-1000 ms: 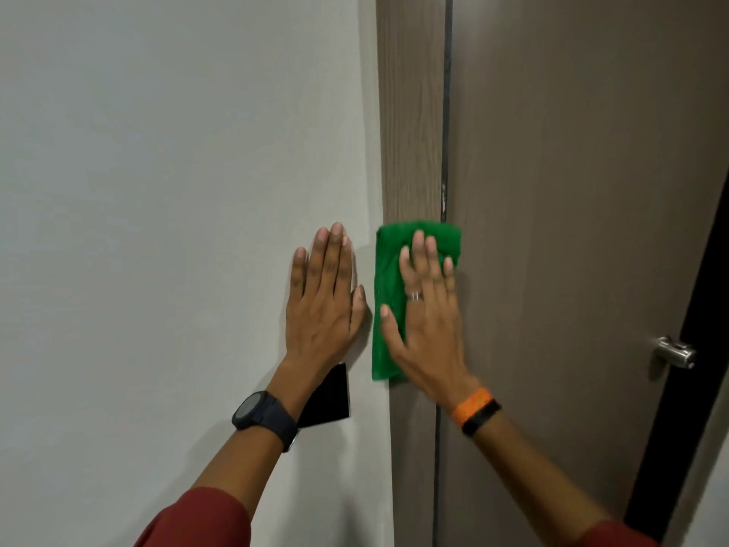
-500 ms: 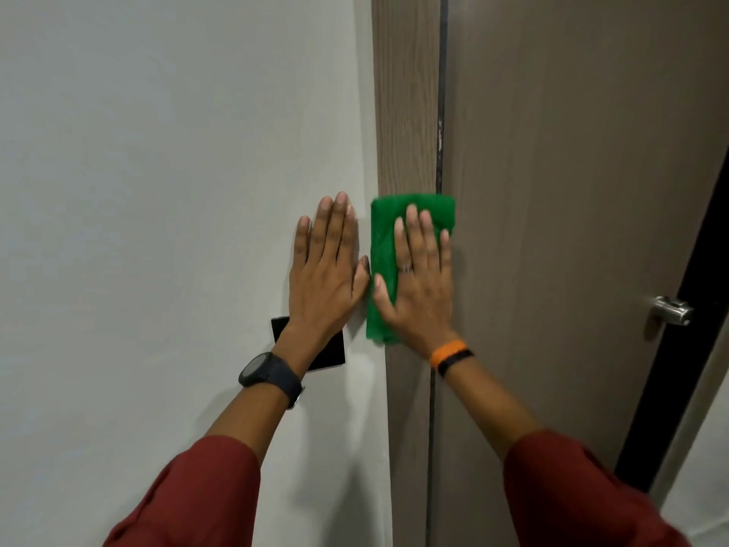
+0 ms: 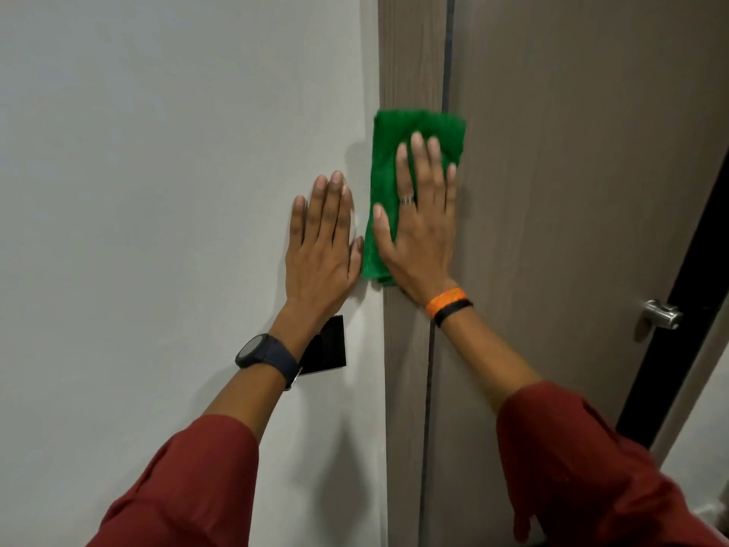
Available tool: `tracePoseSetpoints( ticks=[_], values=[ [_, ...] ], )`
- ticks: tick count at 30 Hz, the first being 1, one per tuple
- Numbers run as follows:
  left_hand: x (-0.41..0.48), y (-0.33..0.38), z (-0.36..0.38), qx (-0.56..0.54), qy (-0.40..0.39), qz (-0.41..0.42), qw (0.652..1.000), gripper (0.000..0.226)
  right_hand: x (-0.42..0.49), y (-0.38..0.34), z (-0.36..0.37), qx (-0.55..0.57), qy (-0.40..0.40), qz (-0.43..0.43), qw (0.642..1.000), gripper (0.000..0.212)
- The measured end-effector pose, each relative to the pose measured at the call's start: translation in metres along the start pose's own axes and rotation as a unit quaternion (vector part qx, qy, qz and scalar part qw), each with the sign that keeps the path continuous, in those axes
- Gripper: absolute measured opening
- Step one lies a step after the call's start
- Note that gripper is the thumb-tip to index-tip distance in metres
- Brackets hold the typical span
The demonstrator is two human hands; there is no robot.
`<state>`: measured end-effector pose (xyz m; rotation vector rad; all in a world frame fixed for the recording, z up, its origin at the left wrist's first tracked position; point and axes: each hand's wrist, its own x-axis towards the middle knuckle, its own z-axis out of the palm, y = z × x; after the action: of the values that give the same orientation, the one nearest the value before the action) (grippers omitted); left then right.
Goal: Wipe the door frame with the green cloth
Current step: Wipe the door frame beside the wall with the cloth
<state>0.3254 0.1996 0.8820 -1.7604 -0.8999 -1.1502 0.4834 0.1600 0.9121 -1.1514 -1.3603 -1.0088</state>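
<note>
A folded green cloth [image 3: 384, 183] lies flat against the brown wooden door frame [image 3: 410, 57], a vertical strip between the white wall and the door. My right hand [image 3: 422, 227] presses flat on the cloth, fingers spread and pointing up, covering its lower right part. Just left of the frame, my left hand [image 3: 321, 246] rests flat on the white wall [image 3: 157, 191], holding nothing, its thumb close to the cloth's left edge.
The brown door [image 3: 572, 152] stands right of the frame with a metal handle [image 3: 660, 313] at its right edge beside a dark gap. A black wall switch plate [image 3: 329, 349] sits partly hidden behind my left wrist.
My right hand has slid the cloth upward along the frame. The left hand has stayed flat on the wall.
</note>
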Motion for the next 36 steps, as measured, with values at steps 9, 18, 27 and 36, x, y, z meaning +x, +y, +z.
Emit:
tracePoseSetpoints(
  ticks=[9,18,27,36],
  values=[
    [-0.064,0.01,0.009,0.013,-0.034,-0.031,0.999,0.073,-0.214,0.005,0.017,-0.041,-0.09,0.006,0.995,0.087],
    [-0.013,-0.011,-0.009,-0.01,-0.025,-0.022,0.999,0.074,-0.072,0.002,0.011,-0.043,-0.038,0.003,0.998,0.079],
    [0.105,-0.041,-0.036,-0.027,-0.017,-0.009,0.999,0.07,0.156,-0.007,-0.024,-0.038,-0.001,-0.021,0.999,0.072],
    [0.087,-0.052,-0.047,-0.037,-0.044,-0.015,0.998,0.073,0.151,-0.02,-0.032,0.034,0.007,0.01,0.999,0.065]
  ],
)
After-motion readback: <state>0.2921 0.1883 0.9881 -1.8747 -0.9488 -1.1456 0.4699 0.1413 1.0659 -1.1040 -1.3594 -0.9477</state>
